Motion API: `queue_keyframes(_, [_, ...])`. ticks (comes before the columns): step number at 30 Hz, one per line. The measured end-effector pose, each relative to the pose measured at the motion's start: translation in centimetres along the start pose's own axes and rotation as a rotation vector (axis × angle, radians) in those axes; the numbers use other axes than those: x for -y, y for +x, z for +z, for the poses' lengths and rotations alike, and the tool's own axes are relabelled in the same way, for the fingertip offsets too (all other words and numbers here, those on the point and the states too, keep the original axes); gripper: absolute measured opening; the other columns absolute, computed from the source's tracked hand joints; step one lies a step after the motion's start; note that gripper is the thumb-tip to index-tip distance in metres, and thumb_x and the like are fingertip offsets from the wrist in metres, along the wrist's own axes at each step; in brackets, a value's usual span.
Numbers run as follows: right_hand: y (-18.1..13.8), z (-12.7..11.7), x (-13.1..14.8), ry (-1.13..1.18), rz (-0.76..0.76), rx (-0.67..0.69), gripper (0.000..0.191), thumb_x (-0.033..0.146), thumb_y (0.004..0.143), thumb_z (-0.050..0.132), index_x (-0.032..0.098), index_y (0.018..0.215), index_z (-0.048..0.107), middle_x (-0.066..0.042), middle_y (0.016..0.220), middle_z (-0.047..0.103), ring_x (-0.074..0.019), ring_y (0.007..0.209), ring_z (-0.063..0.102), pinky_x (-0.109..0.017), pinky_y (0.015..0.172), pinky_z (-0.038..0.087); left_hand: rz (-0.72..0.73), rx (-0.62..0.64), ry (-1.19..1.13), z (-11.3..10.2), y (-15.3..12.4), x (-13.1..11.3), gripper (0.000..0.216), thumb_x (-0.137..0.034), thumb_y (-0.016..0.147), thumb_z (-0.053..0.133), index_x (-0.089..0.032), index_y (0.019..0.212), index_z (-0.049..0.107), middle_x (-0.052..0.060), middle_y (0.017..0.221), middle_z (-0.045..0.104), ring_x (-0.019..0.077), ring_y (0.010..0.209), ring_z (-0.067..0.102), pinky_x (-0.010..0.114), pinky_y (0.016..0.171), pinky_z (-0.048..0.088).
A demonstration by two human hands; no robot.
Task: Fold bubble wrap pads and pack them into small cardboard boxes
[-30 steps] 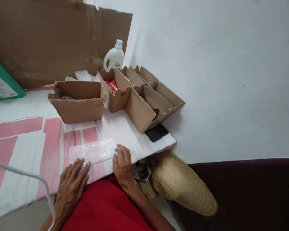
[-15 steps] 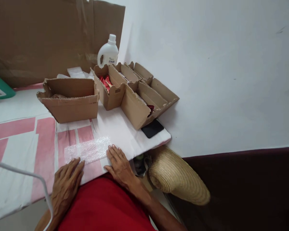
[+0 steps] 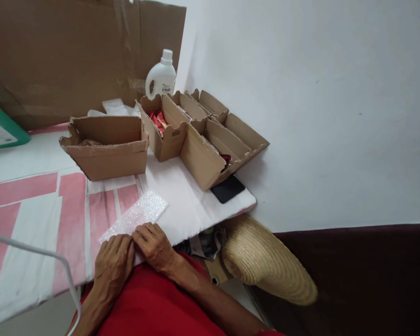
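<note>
A strip of clear bubble wrap [image 3: 140, 213] lies slanted on the pink-and-white cloth [image 3: 38, 205] near the table's front edge. My left hand [image 3: 114, 266] and my right hand [image 3: 154, 246] meet side by side at the strip's near end. The fingers of both are curled and pressed down on that edge. What lies under the fingertips is hidden.
An open cardboard box [image 3: 105, 147] stands behind the strip. To its right are several cardboard trays [image 3: 199, 140], one with red packets [image 3: 158, 122]. A white jug [image 3: 161, 77], a black phone [image 3: 227, 188], a straw hat [image 3: 266, 263] and a white wire hanger [image 3: 61, 270] are also here.
Both hands came together at the strip's near end, where before they lay flat at its two ends. The bubble wrap turned from lying crosswise to slanting away to the right.
</note>
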State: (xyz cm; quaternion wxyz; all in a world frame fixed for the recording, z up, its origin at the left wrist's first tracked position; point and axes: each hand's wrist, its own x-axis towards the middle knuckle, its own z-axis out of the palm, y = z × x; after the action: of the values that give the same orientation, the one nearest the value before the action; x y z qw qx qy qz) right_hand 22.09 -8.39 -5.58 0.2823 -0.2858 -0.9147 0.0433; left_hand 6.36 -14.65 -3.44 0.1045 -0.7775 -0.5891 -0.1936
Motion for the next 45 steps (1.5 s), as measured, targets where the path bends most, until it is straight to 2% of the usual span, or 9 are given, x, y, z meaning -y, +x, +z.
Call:
queue_keyframes(5, [-1.8,-0.4,-0.9,0.144,0.024,-0.004,0.014,0.016,0.101,0.052,0.019,0.102,0.065,-0.009,0.097,0.071,-0.0232,0.092,0.061,-0.036,0.079,0.052,-0.004,0.018,-0.213,-0.5,-0.3,-0.4,0.015,-0.024,0.096,0.053,-0.021,0.105,0.064,0.006,0.097,0.073,0.0200,0.086,0.064,0.033,0.079,0.045])
queue_keyframes(10, [-3.0,-1.3,-1.8,0.353,0.080,-0.097,0.020,0.016,0.100,0.051,0.021,0.111,0.067,-0.010,0.108,0.075,-0.0207,0.099,0.068,-0.035,0.087,0.057,-0.007,0.051,-0.263,-2.7,-2.2,2.3,0.055,-0.044,0.087,0.069,-0.024,0.136,0.055,0.011,0.124,0.070,0.0267,0.113,0.064,0.040,0.096,0.046])
queue_keyframes(16, [-3.8,-1.9,-2.0,0.543,0.168,-0.158,0.021,0.018,0.101,0.052,0.020,0.113,0.068,-0.012,0.113,0.074,-0.0211,0.107,0.069,-0.037,0.091,0.060,0.100,0.017,-0.319,-2.0,-3.4,4.3,0.038,-0.013,0.089,0.055,-0.027,0.123,0.065,0.006,0.121,0.073,0.0212,0.116,0.066,0.034,0.094,0.050])
queue_keyframes(22, [-4.0,-2.4,-1.6,0.513,0.165,-0.132,0.018,0.019,0.099,0.054,0.020,0.109,0.068,-0.012,0.116,0.071,-0.0237,0.110,0.065,-0.041,0.092,0.059,0.097,0.010,-0.400,-1.4,-2.5,4.1,0.030,-0.013,0.089,0.056,-0.026,0.114,0.067,0.003,0.110,0.077,0.0191,0.109,0.070,0.033,0.093,0.052])
queue_keyframes(27, [-4.2,-2.4,-0.6,0.439,0.345,-0.230,0.012,0.018,0.096,0.058,0.021,0.090,0.068,-0.009,0.109,0.070,-0.0266,0.111,0.057,-0.047,0.095,0.051,-0.139,0.000,-0.486,-1.1,-2.0,3.3,0.016,-0.031,0.094,0.057,-0.025,0.105,0.068,0.001,0.094,0.076,0.0179,0.089,0.070,0.030,0.081,0.054])
queue_keyframes(34, [-3.7,-1.7,0.4,0.315,0.527,-0.253,0.012,0.013,0.095,0.055,0.019,0.085,0.059,-0.010,0.107,0.063,-0.0254,0.106,0.053,-0.045,0.093,0.047,-0.441,0.056,-0.426,0.7,-0.2,1.8,0.045,-0.061,0.094,0.047,-0.022,0.099,0.069,0.003,0.076,0.071,0.0201,0.069,0.063,0.035,0.069,0.053])
queue_keyframes(37, [-3.7,-1.4,0.4,0.297,0.554,-0.246,0.008,0.012,0.093,0.056,0.020,0.090,0.056,-0.011,0.111,0.062,-0.0264,0.109,0.053,-0.047,0.097,0.046,-0.420,0.004,-0.383,1.1,0.0,1.3,0.042,-0.056,0.095,0.051,-0.021,0.110,0.067,0.001,0.074,0.069,0.0189,0.067,0.062,0.034,0.070,0.053])
queue_keyframes(41, [-3.8,-1.2,0.5,0.290,0.572,-0.241,0.009,0.012,0.092,0.056,0.020,0.092,0.055,-0.011,0.112,0.061,-0.0267,0.109,0.053,-0.046,0.096,0.047,-0.343,-0.177,-0.252,0.6,-0.6,0.6,0.046,-0.040,0.095,0.060,-0.018,0.135,0.054,0.009,0.103,0.071,0.0226,0.092,0.067,0.038,0.085,0.053])
queue_keyframes(45, [-3.8,-1.1,0.5,0.287,0.570,-0.240,0.007,0.015,0.094,0.056,0.020,0.098,0.056,-0.011,0.112,0.061,-0.0272,0.109,0.055,-0.048,0.096,0.048,-0.018,-0.140,-0.150,-0.2,-1.2,0.3,0.045,-0.026,0.090,0.069,-0.023,0.133,0.057,0.011,0.119,0.069,0.0253,0.110,0.064,0.040,0.095,0.048])
